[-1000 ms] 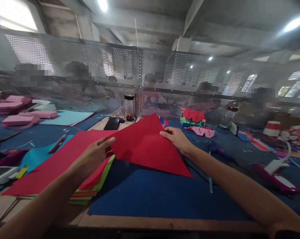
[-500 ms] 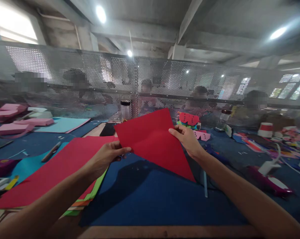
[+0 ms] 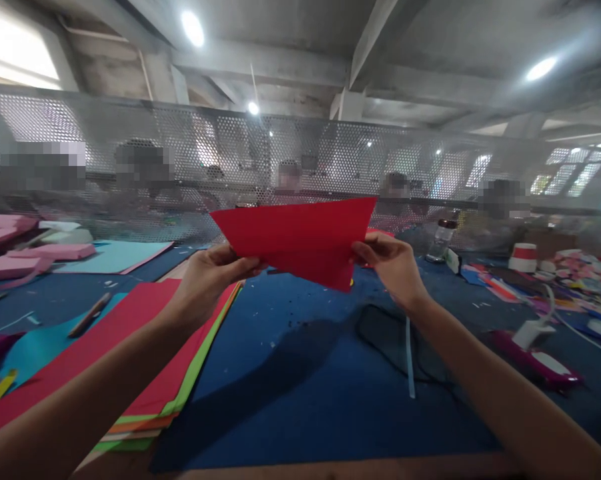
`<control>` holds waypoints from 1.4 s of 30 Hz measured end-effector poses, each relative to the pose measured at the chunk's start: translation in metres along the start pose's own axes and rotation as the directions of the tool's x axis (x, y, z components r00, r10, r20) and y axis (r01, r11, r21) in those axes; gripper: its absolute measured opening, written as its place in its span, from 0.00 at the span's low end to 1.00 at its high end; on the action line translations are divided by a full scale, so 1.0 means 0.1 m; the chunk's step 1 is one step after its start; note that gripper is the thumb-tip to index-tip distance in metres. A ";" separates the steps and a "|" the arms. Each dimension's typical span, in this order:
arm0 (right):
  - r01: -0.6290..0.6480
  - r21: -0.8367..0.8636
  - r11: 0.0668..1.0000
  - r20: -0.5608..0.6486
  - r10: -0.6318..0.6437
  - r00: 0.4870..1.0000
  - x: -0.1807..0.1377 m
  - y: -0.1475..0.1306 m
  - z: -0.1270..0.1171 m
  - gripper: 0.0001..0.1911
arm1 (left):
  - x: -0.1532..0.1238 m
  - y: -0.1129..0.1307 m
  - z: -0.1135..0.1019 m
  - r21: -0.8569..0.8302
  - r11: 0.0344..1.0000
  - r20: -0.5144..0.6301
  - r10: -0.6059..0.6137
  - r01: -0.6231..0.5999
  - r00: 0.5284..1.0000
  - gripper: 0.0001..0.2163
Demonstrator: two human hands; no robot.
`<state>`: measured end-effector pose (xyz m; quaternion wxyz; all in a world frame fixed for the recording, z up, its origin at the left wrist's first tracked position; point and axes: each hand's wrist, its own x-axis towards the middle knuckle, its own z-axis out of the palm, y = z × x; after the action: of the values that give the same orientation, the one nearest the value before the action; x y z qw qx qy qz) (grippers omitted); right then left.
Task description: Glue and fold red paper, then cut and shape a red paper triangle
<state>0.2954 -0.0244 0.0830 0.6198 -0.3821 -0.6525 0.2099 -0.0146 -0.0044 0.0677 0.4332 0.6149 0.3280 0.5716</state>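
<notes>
A red sheet of paper (image 3: 295, 237) is held up above the blue table mat (image 3: 300, 400), its face tilted toward me. My left hand (image 3: 213, 273) pinches its left edge between thumb and fingers. At the right edge, my right hand (image 3: 390, 267) grips it with thumb in front and fingers curled behind. Under my left forearm lies a stack of coloured paper (image 3: 155, 393), red on top with green and orange edges showing. The sheet hides part of the things behind it.
A perforated metal screen (image 3: 330, 157) runs across the back, with people behind it. Pink boxes (image 3: 55, 251) sit at left beside light blue sheets (image 3: 120, 257). To the right are a glass bottle (image 3: 443, 240), a paper cup (image 3: 523, 258), a purple power strip (image 3: 535, 360) and a thin blue strip (image 3: 410, 360).
The red sheet has been raised and turned, its upper edge now nearly level and its lower corner drawn up. My right hand has shifted slightly right; my left hand has moved a little up and left.
</notes>
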 end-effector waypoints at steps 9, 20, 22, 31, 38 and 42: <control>-0.005 -0.075 0.997 0.163 0.017 0.986 -0.30 0.17 -0.11 0.16 | -0.34 -0.21 -0.02 0.221 0.972 0.069 0.066 -0.080 0.995 0.08; 0.122 -0.282 0.952 0.652 0.097 0.752 -0.96 0.67 -0.22 0.13 | -0.73 -0.80 -0.17 0.542 0.823 0.398 -0.072 -0.171 0.915 0.04; 0.215 -0.359 0.908 0.674 0.093 0.733 -0.97 0.65 -0.23 0.15 | -0.75 -0.80 -0.19 0.555 0.808 0.427 -0.076 -0.196 0.901 0.05; 0.269 -0.555 0.788 0.594 0.149 0.791 -0.94 0.68 -0.26 0.06 | -0.72 -0.83 -0.27 0.633 0.755 0.357 -0.087 -0.173 0.930 0.11; 0.196 -0.601 0.775 0.534 0.206 0.820 -0.93 0.78 -0.20 0.13 | -0.68 -0.86 -0.26 0.729 0.673 0.307 -0.158 -0.125 0.938 0.19; 0.197 -0.650 0.734 0.512 0.231 0.828 -0.93 0.81 -0.17 0.15 | -0.66 -0.86 -0.24 0.766 0.635 0.266 -0.177 -0.096 0.948 0.22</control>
<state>0.3261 -0.0479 -0.0352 0.2150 -0.5083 -0.8313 0.0657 -0.0393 -0.0244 -0.0386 0.1887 0.8160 0.4803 0.2604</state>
